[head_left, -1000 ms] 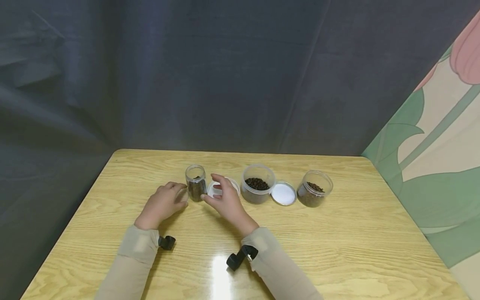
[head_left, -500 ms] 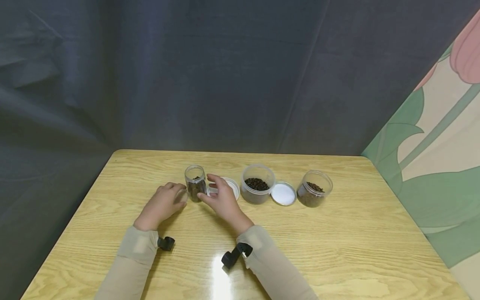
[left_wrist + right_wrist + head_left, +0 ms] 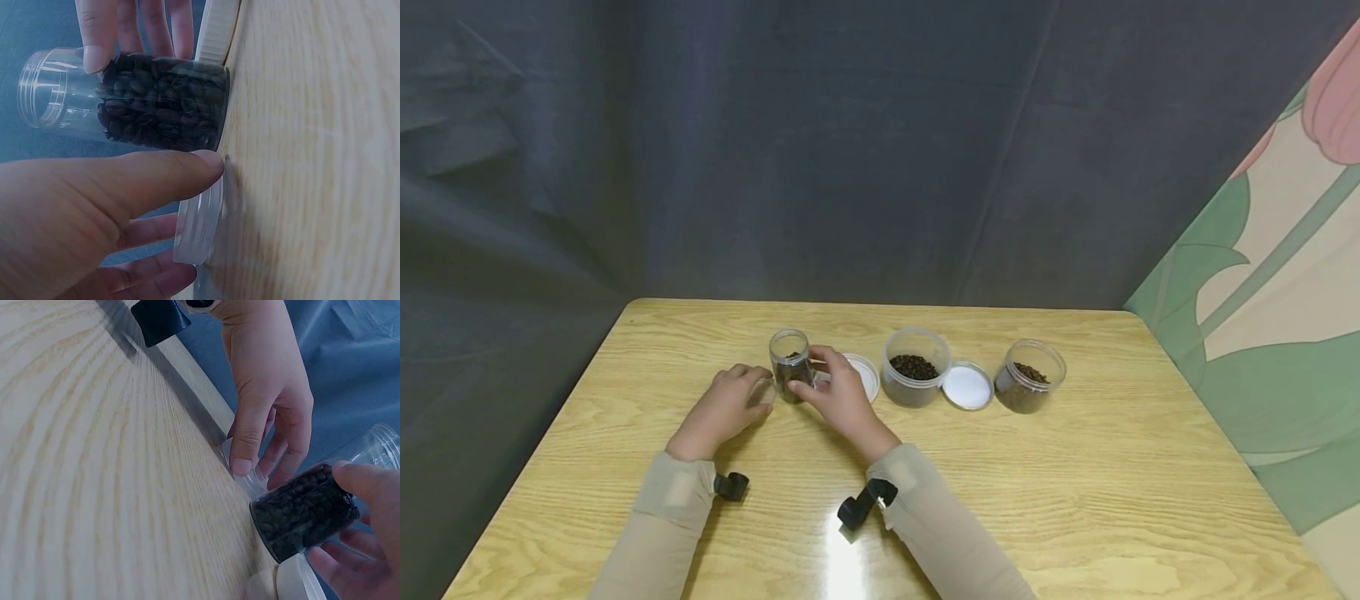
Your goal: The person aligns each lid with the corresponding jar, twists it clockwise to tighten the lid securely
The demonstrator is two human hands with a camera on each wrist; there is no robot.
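Note:
A small clear jar of dark coffee beans (image 3: 786,371) stands upright and uncapped at the table's left-centre. My right hand (image 3: 847,402) holds it from the right, the thumb on its near side and the fingers round the far side. Left of the jar, my left hand (image 3: 721,410) grips a clear ribbed lid (image 3: 199,228) low at the tabletop between thumb and fingers. A white lid (image 3: 868,377) lies just right of the jar, partly hidden behind my right hand.
To the right stand a wider open tub of beans (image 3: 914,392), a flat white lid (image 3: 967,387) and another open jar of beans (image 3: 1022,396). The wooden table (image 3: 1112,467) ends at a dark curtain (image 3: 865,167) behind.
My right hand has moved left to the bean jar, and its fingers have closed round it. The left hand and the lid have barely moved.

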